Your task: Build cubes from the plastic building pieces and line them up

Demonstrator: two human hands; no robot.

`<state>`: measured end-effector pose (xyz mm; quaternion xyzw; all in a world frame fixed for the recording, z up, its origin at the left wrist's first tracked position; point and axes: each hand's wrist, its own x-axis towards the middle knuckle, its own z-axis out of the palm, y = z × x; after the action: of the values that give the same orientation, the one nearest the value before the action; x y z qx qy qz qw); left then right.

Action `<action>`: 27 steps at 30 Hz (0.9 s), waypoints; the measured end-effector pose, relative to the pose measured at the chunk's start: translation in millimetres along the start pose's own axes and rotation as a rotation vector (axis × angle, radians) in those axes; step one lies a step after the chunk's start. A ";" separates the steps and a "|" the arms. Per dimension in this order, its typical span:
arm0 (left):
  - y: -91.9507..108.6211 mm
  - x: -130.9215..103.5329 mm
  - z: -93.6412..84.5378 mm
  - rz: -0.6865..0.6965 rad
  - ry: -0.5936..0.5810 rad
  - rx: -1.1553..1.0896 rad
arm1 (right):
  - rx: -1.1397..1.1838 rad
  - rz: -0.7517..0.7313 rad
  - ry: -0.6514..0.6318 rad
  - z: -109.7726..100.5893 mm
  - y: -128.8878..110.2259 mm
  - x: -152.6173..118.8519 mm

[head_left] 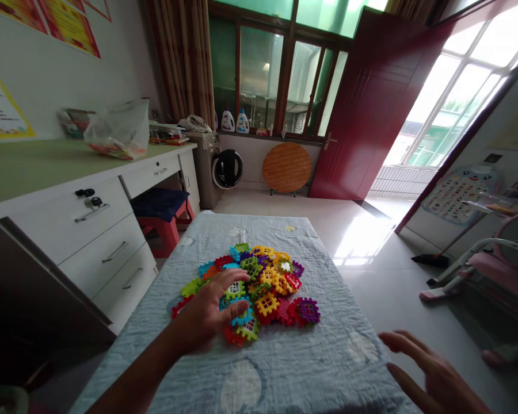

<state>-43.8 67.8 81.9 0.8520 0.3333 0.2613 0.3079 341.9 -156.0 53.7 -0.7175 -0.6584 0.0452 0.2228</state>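
A loose pile of square plastic interlocking building blocks (267,303) in yellow, red, purple, green, blue and orange lies on a cloth-covered table. Several have lattice window centres. My left hand (213,307) is over the left side of the pile, its thumb and fingers apart, hiding some of the blocks beneath; whether it touches them I cannot tell. Beyond the table's right edge, well away from the pile, my right hand (423,368) is held with fingers spread and nothing in it. A purple block (308,310) is at the pile's right end.
The table wears a pale blue quilted cloth (242,379). On the left stands a white drawer desk (99,253) with a plastic bag (121,129) on top. A red stool (164,230) is tucked beside it. A pink child's chair (509,259) stands at right.
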 end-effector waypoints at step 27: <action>-95.9 125.9 28.4 -0.084 -0.140 0.170 | 0.458 -0.147 -0.170 147.0 -82.5 239.6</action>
<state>16.4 206.0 25.9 0.8764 0.3675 0.1586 0.2679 243.8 116.2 7.9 -0.5922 -0.6976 0.2373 0.3260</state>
